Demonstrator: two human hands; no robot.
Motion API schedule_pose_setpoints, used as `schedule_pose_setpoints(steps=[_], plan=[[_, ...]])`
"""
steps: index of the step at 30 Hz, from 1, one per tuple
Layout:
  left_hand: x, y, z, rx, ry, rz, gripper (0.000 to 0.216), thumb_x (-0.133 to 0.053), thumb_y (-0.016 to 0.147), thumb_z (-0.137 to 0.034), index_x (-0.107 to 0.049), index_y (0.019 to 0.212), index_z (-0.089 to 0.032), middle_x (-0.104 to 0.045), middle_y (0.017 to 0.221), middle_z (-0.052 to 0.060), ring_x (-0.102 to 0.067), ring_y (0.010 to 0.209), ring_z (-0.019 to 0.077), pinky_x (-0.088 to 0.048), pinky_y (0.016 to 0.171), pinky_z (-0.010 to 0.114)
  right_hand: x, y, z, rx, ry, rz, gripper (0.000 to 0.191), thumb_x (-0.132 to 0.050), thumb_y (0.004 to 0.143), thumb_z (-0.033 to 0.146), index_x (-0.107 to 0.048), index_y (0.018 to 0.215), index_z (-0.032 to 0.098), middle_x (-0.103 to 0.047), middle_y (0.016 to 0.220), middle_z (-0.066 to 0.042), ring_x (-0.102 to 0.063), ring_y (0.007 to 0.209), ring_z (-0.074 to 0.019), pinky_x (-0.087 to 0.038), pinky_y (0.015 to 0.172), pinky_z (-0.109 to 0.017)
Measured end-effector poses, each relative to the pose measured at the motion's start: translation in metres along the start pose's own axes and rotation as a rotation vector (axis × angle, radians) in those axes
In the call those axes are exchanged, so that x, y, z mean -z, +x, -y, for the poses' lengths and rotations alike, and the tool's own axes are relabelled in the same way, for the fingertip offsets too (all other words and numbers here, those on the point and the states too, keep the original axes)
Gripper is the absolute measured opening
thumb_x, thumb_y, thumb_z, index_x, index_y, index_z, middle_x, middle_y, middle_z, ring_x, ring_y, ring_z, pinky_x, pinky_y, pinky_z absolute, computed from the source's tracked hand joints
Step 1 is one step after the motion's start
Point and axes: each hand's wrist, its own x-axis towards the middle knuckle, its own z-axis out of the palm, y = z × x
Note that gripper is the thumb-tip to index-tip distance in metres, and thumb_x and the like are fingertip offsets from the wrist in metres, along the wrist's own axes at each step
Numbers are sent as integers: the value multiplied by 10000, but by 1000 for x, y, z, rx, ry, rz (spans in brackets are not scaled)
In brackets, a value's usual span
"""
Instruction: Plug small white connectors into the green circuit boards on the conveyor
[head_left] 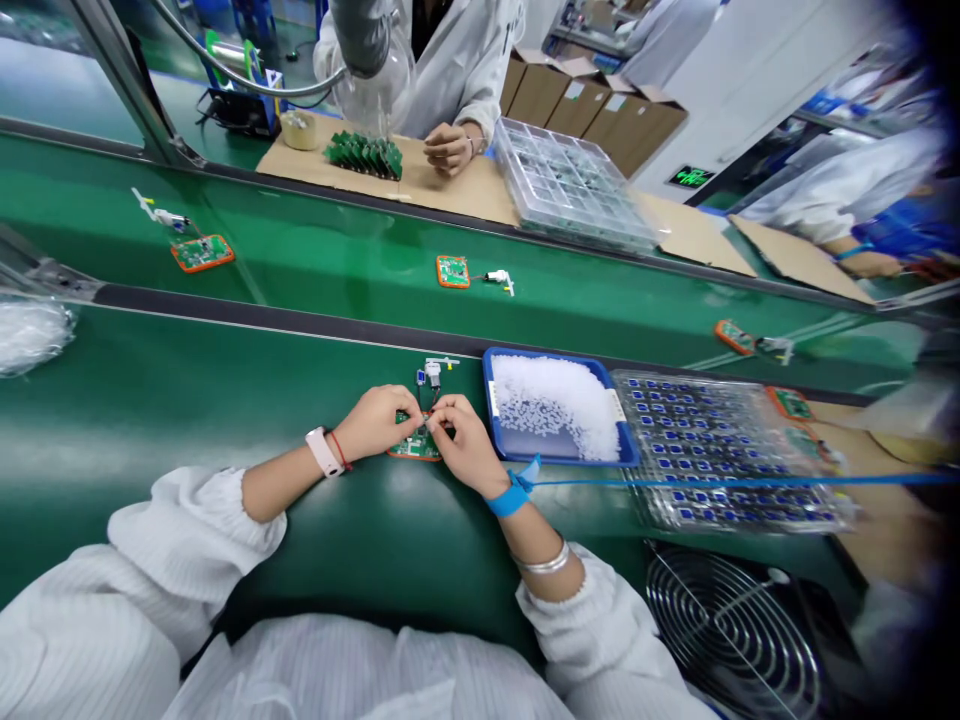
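Observation:
A green circuit board in an orange frame (415, 450) lies flat on the green bench in front of me. My left hand (381, 420) is closed in a pinch at the board's upper left. From the other side, my right hand (466, 446) pinches at the upper right, its fingertips close to the left ones. What lies between the fingertips is too small to make out. Just beyond the board are a small white motor with a white arm (433, 374) and a small blue-faced part (421, 378); thin leads run from them toward the board.
Right of my hands sits a blue tray (517, 447) of small white pieces, beside a clear blister tray (739, 450) of blue-faced parts. A fan (731, 630) stands lower right. Beyond runs a green conveyor (337, 270) carrying boards; a co-worker's hand (450, 148) rests across it. A blue wrist cord (675, 482) stretches right.

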Motion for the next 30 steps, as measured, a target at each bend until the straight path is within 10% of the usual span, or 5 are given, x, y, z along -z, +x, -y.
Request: schedule_pose_setpoints(steps=[11, 16, 21, 30], plan=[[3, 1, 2, -30, 42, 3, 61, -590, 774, -188, -648, 766, -172, -666, 833, 38, -613, 807, 166, -455, 734, 268, 3, -1, 2, -65, 76, -32, 140, -535, 799, 252, -564, 675, 195, -510, 855, -44, -516, 818, -154, -443, 715, -289], [4, -2, 10, -162, 90, 31, 93, -555, 826, -231, -618, 877, -185, -663, 896, 42, -602, 846, 177, -440, 756, 287, 49, -13, 11, 8, -18, -193, 149, -539, 825, 290, -593, 720, 200, -554, 899, -62, -538, 901, -180, -435, 812, -333], [2, -1, 12, -171, 146, 43, 109, -519, 851, -247, -605, 891, -194, -662, 884, 39, -593, 843, 188, -421, 763, 312, 126, -40, -40, -177, -378, -561, 185, -551, 769, 341, -604, 706, 174, -572, 870, -96, -541, 845, -213, -446, 713, -350], [3, 0, 10, -167, 146, 63, 109, -513, 854, -251, -598, 882, -190, -664, 883, 34, -579, 818, 181, -406, 755, 312, 143, -57, -91, -232, -586, -418, 239, -518, 773, 346, -623, 633, 184, -612, 719, -75, -562, 786, -232, -428, 787, -430]])
